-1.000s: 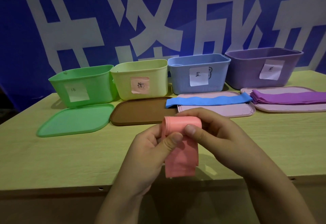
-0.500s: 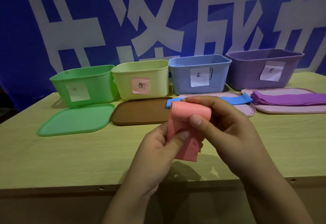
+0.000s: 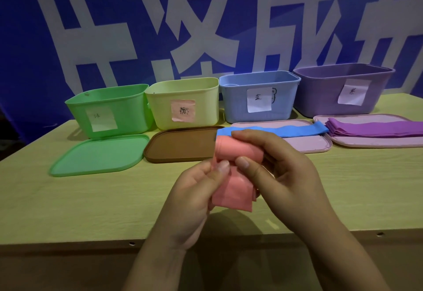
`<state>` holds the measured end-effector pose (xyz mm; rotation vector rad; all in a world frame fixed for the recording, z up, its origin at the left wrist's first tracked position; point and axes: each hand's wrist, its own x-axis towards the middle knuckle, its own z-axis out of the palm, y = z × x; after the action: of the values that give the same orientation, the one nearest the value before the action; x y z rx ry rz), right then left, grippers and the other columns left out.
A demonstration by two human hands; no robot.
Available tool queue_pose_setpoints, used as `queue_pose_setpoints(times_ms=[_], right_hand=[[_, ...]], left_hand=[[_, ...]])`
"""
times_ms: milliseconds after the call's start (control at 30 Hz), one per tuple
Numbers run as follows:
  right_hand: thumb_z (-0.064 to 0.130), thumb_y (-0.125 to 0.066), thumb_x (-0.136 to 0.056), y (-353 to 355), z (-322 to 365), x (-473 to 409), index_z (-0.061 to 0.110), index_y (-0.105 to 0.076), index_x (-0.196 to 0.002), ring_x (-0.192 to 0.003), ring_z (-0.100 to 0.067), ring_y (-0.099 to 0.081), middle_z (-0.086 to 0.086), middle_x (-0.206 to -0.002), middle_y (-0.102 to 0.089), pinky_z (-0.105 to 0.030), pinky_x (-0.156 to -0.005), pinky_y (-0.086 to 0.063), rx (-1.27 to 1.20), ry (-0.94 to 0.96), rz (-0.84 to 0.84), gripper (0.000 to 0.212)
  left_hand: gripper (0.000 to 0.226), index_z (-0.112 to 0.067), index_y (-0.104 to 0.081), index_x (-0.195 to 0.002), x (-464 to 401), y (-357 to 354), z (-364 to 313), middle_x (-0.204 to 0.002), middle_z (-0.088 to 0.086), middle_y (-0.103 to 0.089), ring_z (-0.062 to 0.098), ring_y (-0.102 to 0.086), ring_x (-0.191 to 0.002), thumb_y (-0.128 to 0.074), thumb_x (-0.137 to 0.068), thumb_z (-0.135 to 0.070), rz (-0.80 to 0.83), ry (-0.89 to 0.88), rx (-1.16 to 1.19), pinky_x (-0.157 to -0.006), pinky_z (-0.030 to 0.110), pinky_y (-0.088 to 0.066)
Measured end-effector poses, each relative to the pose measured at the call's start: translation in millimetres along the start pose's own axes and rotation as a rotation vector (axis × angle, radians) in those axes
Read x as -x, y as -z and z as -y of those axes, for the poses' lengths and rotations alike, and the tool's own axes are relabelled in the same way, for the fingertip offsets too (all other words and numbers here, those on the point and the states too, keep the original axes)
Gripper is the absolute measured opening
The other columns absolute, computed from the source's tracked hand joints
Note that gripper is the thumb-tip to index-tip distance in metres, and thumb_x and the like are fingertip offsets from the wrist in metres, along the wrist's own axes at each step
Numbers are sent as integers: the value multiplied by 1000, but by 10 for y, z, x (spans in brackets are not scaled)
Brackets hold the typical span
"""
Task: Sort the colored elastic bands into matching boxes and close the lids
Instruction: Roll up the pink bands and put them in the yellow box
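**Pink band half rolled, not yet boxed**

Green comes first on the left: the green box [image 3: 107, 109] stands open at the back of the table [image 3: 68, 199], its green lid [image 3: 98, 154] flat in front of it. Next is the yellow box [image 3: 183, 105], which bears a pink label [image 3: 183, 110], so it looks to be the pink band's home; its brown lid [image 3: 180, 145] lies before it.

At centre, above the table's near edge, the left hand [image 3: 194, 201] pinches the hanging tail of the pink band [image 3: 235, 171] between thumb and fingers. The right hand [image 3: 281, 171] curls round the rolled top of the same band, thumb pressed on its front. Both hands therefore hold it, clear of the table.

Further right, a blue band [image 3: 274, 130] lies across a pink lid [image 3: 304, 144] before the blue box [image 3: 258, 98]. A purple stack [image 3: 375, 128] rests on another lid before the purple box [image 3: 343, 89].

The step in hand seems to be folding the pink band small. The next move calls for finishing the roll, carrying it forward and left over the brown lid, and dropping it in the yellow box. All four lids are still off.
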<state>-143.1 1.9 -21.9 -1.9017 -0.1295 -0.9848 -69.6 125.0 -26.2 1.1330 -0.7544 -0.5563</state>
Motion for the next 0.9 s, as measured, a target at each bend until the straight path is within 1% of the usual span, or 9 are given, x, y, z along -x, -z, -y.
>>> queue_pose_setpoints(times_ms=[100, 200, 333, 467, 533, 633, 767, 833, 900], right_hand=[[29, -58, -84, -14, -4, 7, 30, -60, -116, -113, -10, -57, 16, -116, -61, -25, -92, -48, 61, 65, 6, 32], [27, -57, -85, -29, -38, 18, 31, -57, -117, -117, -8, -54, 16, -120, -60, -27, -94, -47, 108, 95, 37, 33], [22, -64, -84, -8, -44, 3, 26, -62, -116, -117, -4, -54, 12, -122, -61, -25, -94, -47, 177, 117, 95, 32], [36, -59, -83, 114, 35, -32, 30, -62, -115, -111, 0, -58, 17, -117, -64, -13, -84, -47, -83, -66, 173, 33], [38, -59, -83, 145, 65, -26, 32, -60, -117, -98, 4, -62, 17, -111, -66, -10, -72, -47, -168, -183, 186, 34], [34, -57, -81, 136, 86, -6, 27, -66, -107, -75, -4, -65, 6, -94, -70, -13, -62, -48, -160, -227, 216, 29], [40, -64, -78, 121, 108, 0, 37, -67, -102, -86, -4, -65, 12, -98, -69, -15, -67, -51, -151, -191, 165, 25], [33, -63, -79, 118, 107, -3, 37, -69, -98, -84, -7, -65, 10, -96, -69, -17, -67, -52, -211, -195, 111, 21], [32, -62, -80, 120, 110, -13, 37, -69, -98, -86, -6, -64, 10, -97, -70, -17, -71, -53, -236, -188, 75, 20]], left_hand=[[23, -21, -75, -94, 6, 41, 6, -91, 7, -74, 15, -69, -83, -64, -78, -32, -11, 13, 34, -74, 32, -55], [54, -22, -75, -95, 22, 41, 9, -90, 6, -73, 14, -69, -81, -79, -56, -59, -18, 6, 13, -65, 25, -54], [62, -28, -75, -85, 13, 39, 37, -84, 4, -75, 16, -72, -75, -76, -41, -72, -97, -13, -82, -62, 28, -56], [58, -29, -75, -86, 29, 61, -9, -84, 6, -76, 19, -73, -72, -78, -43, -67, -35, -19, -87, -59, 24, -55], [56, -28, -74, -92, 36, 79, -33, -88, 8, -75, 24, -73, -76, -76, -49, -64, 19, -24, -136, -64, 27, -56], [58, -29, -72, -96, 34, 111, -26, -92, 8, -75, 26, -72, -83, -77, -50, -65, 18, -30, -195, -70, 31, -57], [54, -30, -75, -89, 13, 110, -23, -88, 5, -75, 18, -72, -81, -85, -43, -56, 0, -11, -107, -66, 25, -55], [42, -24, -76, -88, -9, 106, -12, -87, 9, -75, 23, -72, -81, -88, -50, -40, -18, -1, -72, -66, 25, -55], [28, -20, -76, -87, -32, 107, 9, -87, 13, -74, 30, -71, -83, -79, -60, -26, -70, 0, -81, -66, 28, -55]])
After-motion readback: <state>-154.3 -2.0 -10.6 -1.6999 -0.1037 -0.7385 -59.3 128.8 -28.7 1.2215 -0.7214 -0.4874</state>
